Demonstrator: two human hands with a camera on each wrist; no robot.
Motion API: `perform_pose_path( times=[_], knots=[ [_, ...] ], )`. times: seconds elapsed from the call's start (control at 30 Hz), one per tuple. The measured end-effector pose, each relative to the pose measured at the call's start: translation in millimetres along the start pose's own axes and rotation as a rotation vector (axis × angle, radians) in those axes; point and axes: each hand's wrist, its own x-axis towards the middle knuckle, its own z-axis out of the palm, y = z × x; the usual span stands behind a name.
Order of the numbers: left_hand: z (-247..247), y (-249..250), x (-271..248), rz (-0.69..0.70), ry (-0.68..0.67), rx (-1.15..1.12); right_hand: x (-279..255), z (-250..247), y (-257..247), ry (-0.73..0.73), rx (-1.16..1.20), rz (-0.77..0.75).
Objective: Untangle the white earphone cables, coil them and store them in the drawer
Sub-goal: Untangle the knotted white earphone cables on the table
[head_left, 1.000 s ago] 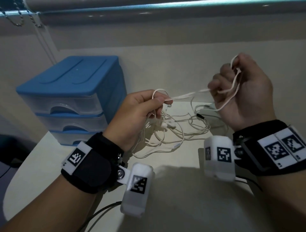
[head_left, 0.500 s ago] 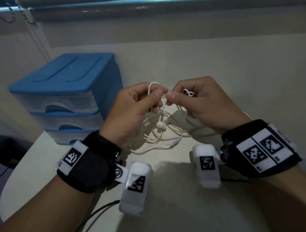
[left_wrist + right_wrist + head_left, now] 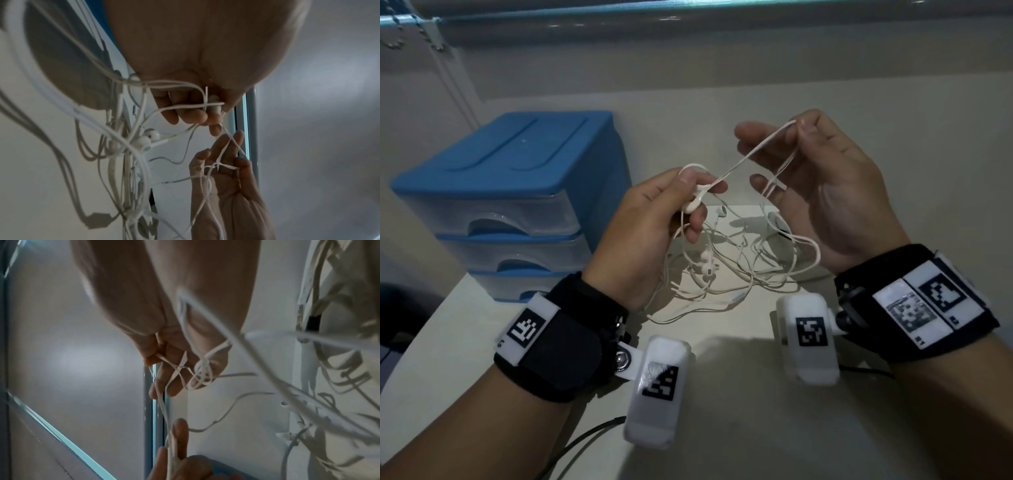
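Several white earphone cables (image 3: 722, 274) lie tangled on the pale table (image 3: 722, 428) between my wrists. My left hand (image 3: 702, 188) pinches one earbud (image 3: 693, 204) and its cable between thumb and fingers, just above the tangle. One strand (image 3: 750, 156) runs taut from there up to my right hand (image 3: 777, 144), which faces palm toward me. The thumb pinches that strand, and loops (image 3: 201, 373) wrap the spread fingers (image 3: 174, 386). The left wrist view shows the left hand (image 3: 207, 112) gripping the bud, with crossed strands over the right hand's fingers (image 3: 222, 162).
A blue three-drawer plastic unit (image 3: 510, 171) stands at the table's left, all its drawers shut. A wall and a window blind (image 3: 688, 20) close off the back. Dark sensor cables (image 3: 585, 442) trail from my wrists across the near table.
My right hand went from a raised fist to meeting the left hand, then moved up and right again. Its palm now faces me with cable looped over the fingers.
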Motion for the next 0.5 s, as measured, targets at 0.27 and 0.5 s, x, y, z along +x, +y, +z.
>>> perform_pose_path(
  times=[0.27, 0.5],
  knots=[
    [-2.4, 1.3, -2.0, -0.028, 0.073, 0.041, 6.0, -5.7, -5.4, 0.253, 0.187, -0.023],
    [-0.7, 6.3, -3.9, -0.022, 0.038, -0.015, 1.9, -4.3, 0.6, 0.198, -0.207, 0.052]
  ],
)
